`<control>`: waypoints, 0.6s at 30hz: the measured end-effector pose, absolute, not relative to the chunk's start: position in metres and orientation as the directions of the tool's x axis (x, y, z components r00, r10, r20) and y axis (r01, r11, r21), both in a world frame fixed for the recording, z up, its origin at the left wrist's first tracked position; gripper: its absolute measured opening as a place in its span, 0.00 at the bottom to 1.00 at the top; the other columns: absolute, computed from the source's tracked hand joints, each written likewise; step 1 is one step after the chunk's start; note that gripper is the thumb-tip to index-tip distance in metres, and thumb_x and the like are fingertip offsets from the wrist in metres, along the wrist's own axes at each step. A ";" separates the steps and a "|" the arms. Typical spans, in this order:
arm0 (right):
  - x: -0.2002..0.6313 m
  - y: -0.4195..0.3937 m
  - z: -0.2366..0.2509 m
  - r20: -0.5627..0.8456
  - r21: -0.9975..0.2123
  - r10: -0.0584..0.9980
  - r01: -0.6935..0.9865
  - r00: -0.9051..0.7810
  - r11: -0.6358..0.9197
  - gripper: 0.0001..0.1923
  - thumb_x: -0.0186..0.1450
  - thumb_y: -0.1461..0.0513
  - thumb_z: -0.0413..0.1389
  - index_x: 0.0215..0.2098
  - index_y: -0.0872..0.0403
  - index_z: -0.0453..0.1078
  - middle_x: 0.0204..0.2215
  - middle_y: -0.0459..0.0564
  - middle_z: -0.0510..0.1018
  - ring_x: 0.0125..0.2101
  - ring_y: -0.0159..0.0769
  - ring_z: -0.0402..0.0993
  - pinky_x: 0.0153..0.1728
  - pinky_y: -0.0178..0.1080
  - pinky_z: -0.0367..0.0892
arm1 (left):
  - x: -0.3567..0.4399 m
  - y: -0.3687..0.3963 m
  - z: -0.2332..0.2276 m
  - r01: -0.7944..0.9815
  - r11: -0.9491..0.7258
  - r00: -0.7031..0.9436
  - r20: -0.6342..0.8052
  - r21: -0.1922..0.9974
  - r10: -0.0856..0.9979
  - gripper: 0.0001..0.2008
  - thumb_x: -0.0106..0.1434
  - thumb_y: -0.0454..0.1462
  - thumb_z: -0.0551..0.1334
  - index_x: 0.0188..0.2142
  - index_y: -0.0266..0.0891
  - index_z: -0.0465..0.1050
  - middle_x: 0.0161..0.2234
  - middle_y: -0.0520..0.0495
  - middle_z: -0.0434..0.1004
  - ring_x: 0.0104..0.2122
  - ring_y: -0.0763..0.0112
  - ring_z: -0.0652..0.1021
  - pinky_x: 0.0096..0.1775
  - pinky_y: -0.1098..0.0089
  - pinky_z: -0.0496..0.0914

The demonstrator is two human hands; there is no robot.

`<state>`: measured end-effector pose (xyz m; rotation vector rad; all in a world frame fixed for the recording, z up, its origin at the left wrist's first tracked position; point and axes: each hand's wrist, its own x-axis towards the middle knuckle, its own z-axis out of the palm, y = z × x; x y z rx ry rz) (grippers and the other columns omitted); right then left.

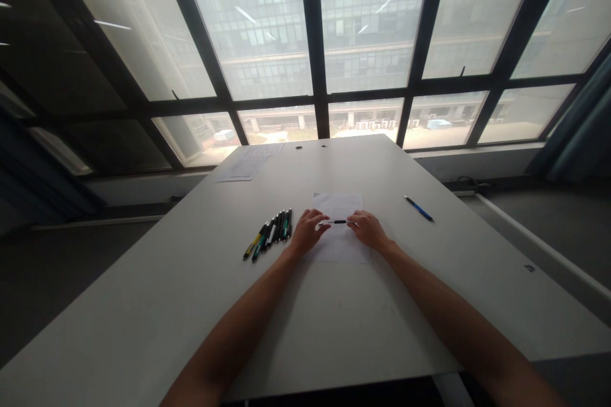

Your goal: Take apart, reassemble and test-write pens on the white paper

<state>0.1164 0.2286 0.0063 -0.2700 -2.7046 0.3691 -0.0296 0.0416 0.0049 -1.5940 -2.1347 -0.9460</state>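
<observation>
My left hand (308,231) and my right hand (367,229) rest over a white sheet of paper (338,206) in the middle of the grey table (334,318). Between them they hold a thin dark pen (338,222) level, one hand pinching each end. A row of several pens (271,233) with green, yellow and black barrels lies just left of my left hand. Over to the right, a blue pen (419,208) lies alone on the table.
A second sheet of paper (245,165) lies at the far left of the table near the window. Two small round holes (311,147) sit at the table's far edge. Large dark-framed windows (315,38) run behind the table.
</observation>
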 end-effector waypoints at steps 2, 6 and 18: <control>0.116 0.229 0.005 0.368 -0.285 0.224 0.120 -0.903 0.951 0.08 0.67 0.62 0.56 0.41 0.50 0.77 0.37 0.50 0.78 0.40 0.36 0.72 0.43 0.35 0.61 | -0.029 0.042 0.006 0.936 0.157 -0.323 0.595 0.314 0.736 0.08 0.62 0.40 0.65 0.41 0.43 0.78 0.39 0.46 0.75 0.43 0.64 0.71 0.48 0.62 0.68; 0.115 0.230 0.004 0.381 -0.282 0.214 0.108 -0.900 0.953 0.07 0.67 0.62 0.56 0.41 0.50 0.77 0.36 0.50 0.78 0.39 0.36 0.72 0.42 0.35 0.61 | -0.027 0.041 0.009 0.938 0.160 -0.317 0.577 0.307 0.753 0.05 0.63 0.40 0.65 0.38 0.43 0.78 0.38 0.47 0.75 0.41 0.64 0.71 0.47 0.63 0.68; 0.114 0.234 0.003 0.379 -0.302 0.231 0.116 -0.896 0.946 0.08 0.66 0.64 0.56 0.41 0.51 0.77 0.37 0.50 0.78 0.40 0.36 0.72 0.43 0.36 0.60 | -0.030 0.041 0.007 0.936 0.184 -0.331 0.574 0.300 0.749 0.04 0.64 0.38 0.63 0.35 0.42 0.77 0.37 0.46 0.75 0.40 0.63 0.72 0.46 0.62 0.68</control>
